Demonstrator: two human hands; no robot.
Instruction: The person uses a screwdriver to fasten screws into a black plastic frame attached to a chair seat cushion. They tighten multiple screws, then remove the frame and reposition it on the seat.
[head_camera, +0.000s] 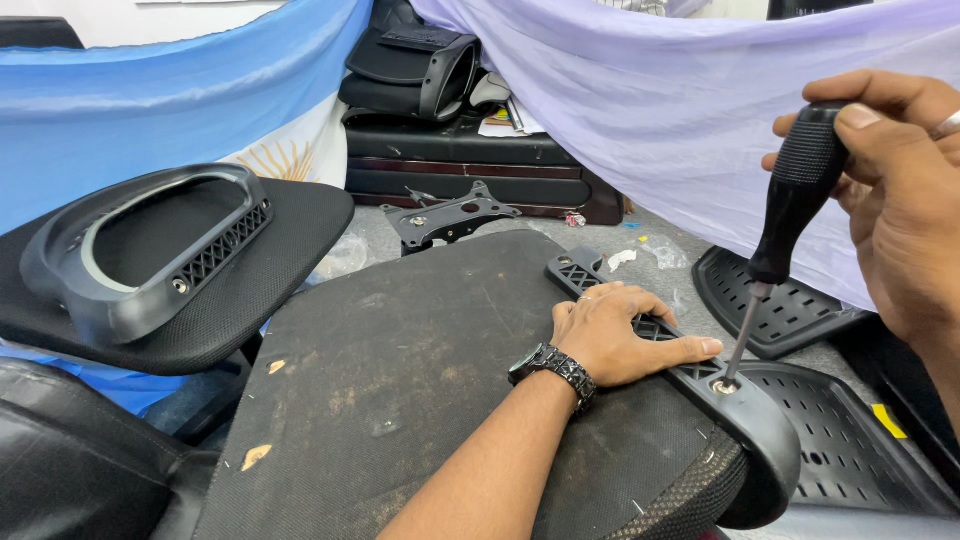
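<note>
Black plastic is what I am working on — a long armrest bracket (690, 375) with a lattice of cut-outs, lying along the right edge of the upturned seat cushion (420, 390), whose dusty fabric underside is facing me. My left hand (620, 335) is lying flat on the bracket, fingers spread and pressing down rather than gripping, so the part is not shifting under the tool. My right hand (900, 190) is wrapping closed around the ribbed black handle of a screwdriver (785, 220), thumb riding on top, and I am holding it nearly upright so its thin shaft is sitting in the screw (724, 386) at the near end of the bracket, just beyond my left fingertips. Another cushion (250, 290) is sitting to the left carrying a loose armrest frame (150, 250), and a metal mounting plate (450, 215) is lying on the floor beyond. Perforated black panels (830, 420) are crowding the floor on the right, under my tool hand — while blue (150, 90) and lilac (680, 100) cloths are hanging across the back.
</note>
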